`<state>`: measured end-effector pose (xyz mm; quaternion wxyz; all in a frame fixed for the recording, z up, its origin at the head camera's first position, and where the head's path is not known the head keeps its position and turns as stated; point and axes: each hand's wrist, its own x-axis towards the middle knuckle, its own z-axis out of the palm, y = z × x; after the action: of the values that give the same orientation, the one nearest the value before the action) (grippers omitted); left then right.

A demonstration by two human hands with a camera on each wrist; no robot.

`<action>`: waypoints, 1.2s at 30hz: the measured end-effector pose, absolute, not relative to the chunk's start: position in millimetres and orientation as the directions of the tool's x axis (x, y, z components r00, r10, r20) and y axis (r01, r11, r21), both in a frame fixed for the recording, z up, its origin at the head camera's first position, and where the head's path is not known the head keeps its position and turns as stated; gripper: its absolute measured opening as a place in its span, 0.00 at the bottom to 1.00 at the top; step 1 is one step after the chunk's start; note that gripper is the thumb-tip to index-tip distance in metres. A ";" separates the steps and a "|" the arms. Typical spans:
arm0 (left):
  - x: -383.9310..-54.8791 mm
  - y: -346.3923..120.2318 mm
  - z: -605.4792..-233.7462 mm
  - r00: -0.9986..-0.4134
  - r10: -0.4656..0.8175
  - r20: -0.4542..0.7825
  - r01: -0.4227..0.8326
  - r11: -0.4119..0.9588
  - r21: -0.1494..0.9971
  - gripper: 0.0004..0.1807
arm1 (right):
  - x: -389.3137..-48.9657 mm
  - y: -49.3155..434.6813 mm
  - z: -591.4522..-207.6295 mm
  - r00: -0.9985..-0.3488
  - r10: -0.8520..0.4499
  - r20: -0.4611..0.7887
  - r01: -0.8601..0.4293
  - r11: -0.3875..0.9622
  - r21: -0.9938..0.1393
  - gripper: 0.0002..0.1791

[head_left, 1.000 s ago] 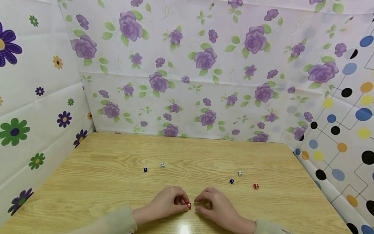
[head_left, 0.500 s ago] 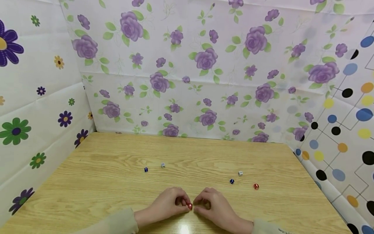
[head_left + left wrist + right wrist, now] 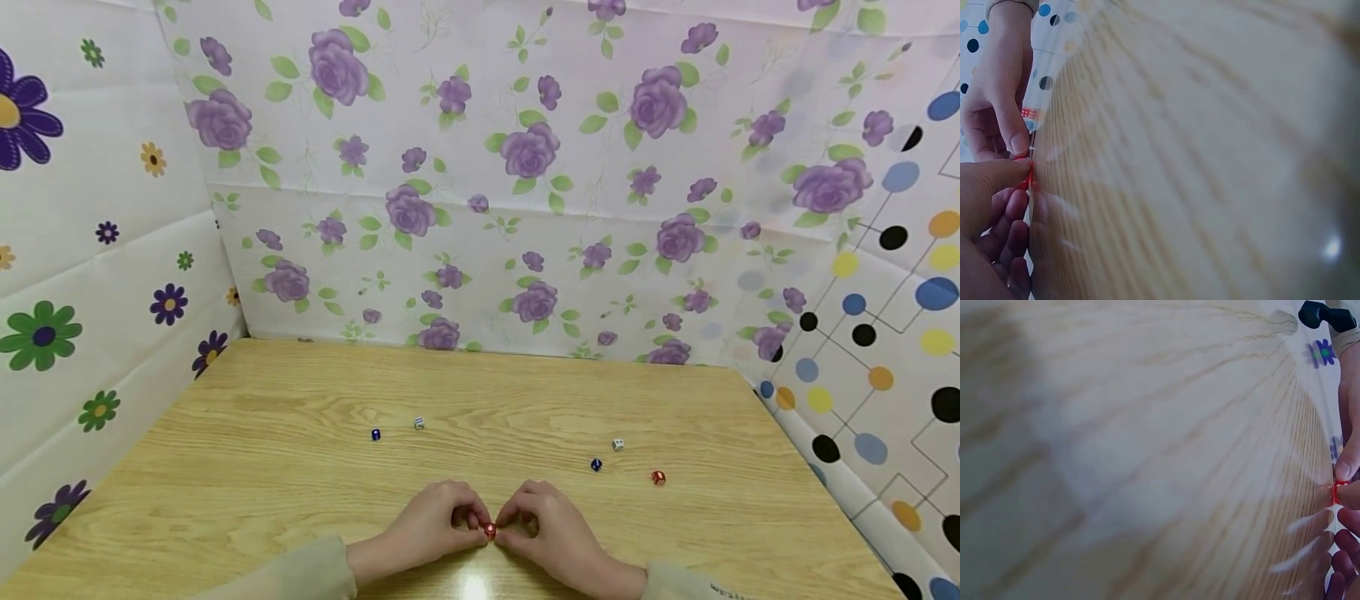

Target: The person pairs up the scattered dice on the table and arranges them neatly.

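At the front of the wooden table, both hands meet at a small red die with a white spot facing up. My left hand pinches it from the left between thumb and forefinger. From the other side my right hand has its thumb and forefinger on the die's right side. Only slivers of the red die show past the thumbs in the right wrist view. In the left wrist view the left thumb covers much of it. The other fingers of both hands curl inward beneath.
On the left of the wooden table lie a blue die and a white die. A white die, a blue die and another red die lie on the right. Patterned cloth walls the table in.
My right hand has closed the small gap to the red die, its fingertips now at the die's right side. The left hand keeps its pinch, barely shifted right. The other dice lie unmoved.
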<state>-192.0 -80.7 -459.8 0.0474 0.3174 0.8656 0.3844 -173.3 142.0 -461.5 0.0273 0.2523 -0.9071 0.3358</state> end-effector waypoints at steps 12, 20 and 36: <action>-190.4 -79.7 -459.1 -0.804 0.574 0.154 0.502 0.518 0.692 0.05 | -170.9 139.3 -461.8 -0.869 -0.436 0.234 -0.482 0.637 -0.601 0.05; -189.3 -80.0 -462.0 -0.802 0.572 0.173 0.513 0.511 0.690 0.05 | -171.3 139.0 -461.8 -0.874 -0.436 0.217 -0.470 0.642 -0.606 0.04; -188.6 -80.4 -460.4 -0.809 0.568 0.153 0.477 0.481 0.736 0.05 | -171.9 138.7 -461.2 -0.879 -0.432 0.203 -0.461 0.657 -0.596 0.04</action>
<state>-188.6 -80.4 -460.4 0.0555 0.3042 0.8587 0.4086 -171.9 138.7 -461.2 0.0219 0.2452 -0.9100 0.3335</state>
